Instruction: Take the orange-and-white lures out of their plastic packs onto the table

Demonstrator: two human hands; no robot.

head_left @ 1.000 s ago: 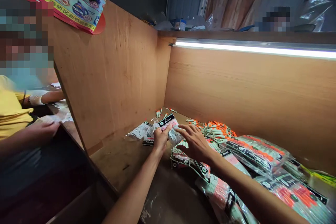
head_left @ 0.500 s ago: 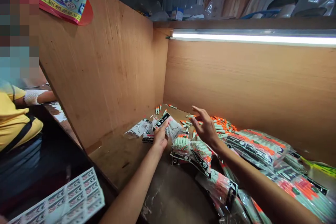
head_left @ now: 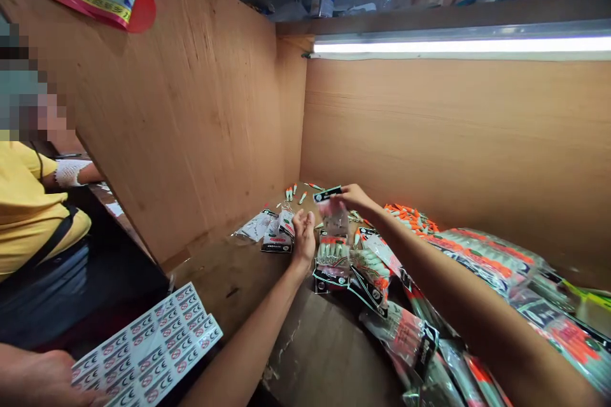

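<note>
My right hand [head_left: 354, 197] pinches the black header of a clear plastic bag [head_left: 335, 219] and holds it upright over the worktop. Close on its left, my left hand [head_left: 304, 238] is raised with thumb and fingers apart and nothing visible in them. Just below the held bag lies a filled bag [head_left: 333, 251] of pale green pieces with orange ends, shaped like small fishing floats. A second filled bag [head_left: 375, 270] lies to its right. Left of my left hand are several flat clear bags [head_left: 277, 238] with black headers.
Loose orange-tipped pieces [head_left: 411, 217] are heaped near the back panel [head_left: 453, 121]. Bulging packs [head_left: 491, 257] cover the right side. At lower left another person's hand [head_left: 41, 375] holds a CE sticker sheet [head_left: 157, 340]. Beyond the partition [head_left: 191, 108] sits a person in yellow [head_left: 28, 203].
The bag with the black header has passed from my left hand to my right. My right hand has closed on it. The sticker sheet has come further into view with the hand holding it.
</note>
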